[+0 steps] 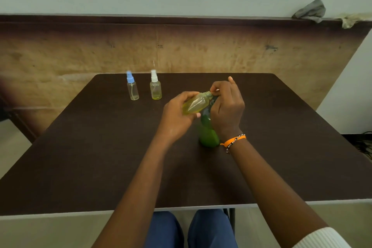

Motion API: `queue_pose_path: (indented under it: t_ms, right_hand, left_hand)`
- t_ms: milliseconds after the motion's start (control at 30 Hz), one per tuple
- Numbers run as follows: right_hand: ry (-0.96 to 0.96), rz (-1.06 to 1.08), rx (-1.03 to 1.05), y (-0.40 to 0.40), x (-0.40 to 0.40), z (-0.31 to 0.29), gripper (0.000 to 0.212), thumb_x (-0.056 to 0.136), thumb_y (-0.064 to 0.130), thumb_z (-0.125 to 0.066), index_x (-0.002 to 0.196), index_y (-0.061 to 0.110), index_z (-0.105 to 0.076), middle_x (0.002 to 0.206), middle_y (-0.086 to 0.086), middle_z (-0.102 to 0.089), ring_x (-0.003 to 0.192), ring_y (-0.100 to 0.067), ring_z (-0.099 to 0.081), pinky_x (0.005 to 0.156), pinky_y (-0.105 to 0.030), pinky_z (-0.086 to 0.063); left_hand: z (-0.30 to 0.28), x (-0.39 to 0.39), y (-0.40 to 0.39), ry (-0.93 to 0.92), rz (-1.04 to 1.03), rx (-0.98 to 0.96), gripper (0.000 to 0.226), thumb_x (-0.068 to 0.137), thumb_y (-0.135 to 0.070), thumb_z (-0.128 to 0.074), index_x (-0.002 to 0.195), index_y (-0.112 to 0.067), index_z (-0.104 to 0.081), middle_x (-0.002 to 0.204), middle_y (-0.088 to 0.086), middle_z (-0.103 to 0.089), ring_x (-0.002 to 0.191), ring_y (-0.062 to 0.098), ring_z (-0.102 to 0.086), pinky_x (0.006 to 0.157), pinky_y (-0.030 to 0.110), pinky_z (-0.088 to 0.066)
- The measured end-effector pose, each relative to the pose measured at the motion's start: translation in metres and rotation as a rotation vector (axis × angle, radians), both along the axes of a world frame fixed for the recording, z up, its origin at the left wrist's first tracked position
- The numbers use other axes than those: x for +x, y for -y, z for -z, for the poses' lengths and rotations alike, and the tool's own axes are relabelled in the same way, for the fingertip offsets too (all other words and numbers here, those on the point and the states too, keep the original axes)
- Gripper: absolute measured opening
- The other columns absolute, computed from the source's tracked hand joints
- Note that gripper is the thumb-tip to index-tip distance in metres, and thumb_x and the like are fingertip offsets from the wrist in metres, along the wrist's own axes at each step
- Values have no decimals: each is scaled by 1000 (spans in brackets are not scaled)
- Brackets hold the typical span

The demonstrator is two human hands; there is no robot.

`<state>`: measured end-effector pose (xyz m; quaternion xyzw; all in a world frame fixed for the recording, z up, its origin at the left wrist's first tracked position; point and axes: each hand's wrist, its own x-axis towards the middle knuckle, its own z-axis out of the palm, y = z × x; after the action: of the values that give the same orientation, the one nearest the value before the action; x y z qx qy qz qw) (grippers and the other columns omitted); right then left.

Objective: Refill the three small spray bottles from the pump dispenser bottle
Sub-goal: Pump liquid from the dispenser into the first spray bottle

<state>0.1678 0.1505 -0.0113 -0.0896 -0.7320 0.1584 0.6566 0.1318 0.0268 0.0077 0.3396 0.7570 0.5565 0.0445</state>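
Left hand (177, 110) has its grip wrapped around an uncapped small clear plastic spray bottle (196, 103) with yellowish liquid, tilted, mid-frame. Right hand (226, 106) sits curled on top of the green pump dispenser bottle (208, 135) standing on the dark brown tabletop (100, 157). Blue-capped spray bottle (132, 87) and white-capped spray bottle (155, 86) stand upper left of them

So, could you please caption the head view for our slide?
Left hand tilts uncapped spray bottle at green pump bottle, right hand on top.
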Motion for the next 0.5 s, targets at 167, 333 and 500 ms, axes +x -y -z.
queue_pose_path:
  t_ms: [167,333,500]
  right_hand:
    - [63,-33,-48,-7,-3,-12,33,75,-2,-28,76,2,-61,65,-6,-58,56,-23,-53,107,-35,-37]
    - [10,-17,-21,-1,1,-1,31,76,-5,-29,72,-1,-59,65,-9,-56,60,-20,-47,104,-39,-41]
    - [0,10,29,1,3,5,30,76,-5,-30,69,-1,-59,64,-9,-55,58,-21,-47,102,-42,-42]
  left_hand:
    - [-4,-3,-1,-6,0,-4,52,71,2,-72,118,-20,-62,113,-3,-66,105,8,-59,94,30,-49]
    - [0,-4,-4,-3,3,8,51,72,2,-72,116,-21,-62,113,-5,-66,105,6,-59,93,26,-49]
    - [2,-5,-5,17,-11,11,51,71,3,-72,114,-23,-63,111,-5,-66,104,7,-59,94,31,-50]
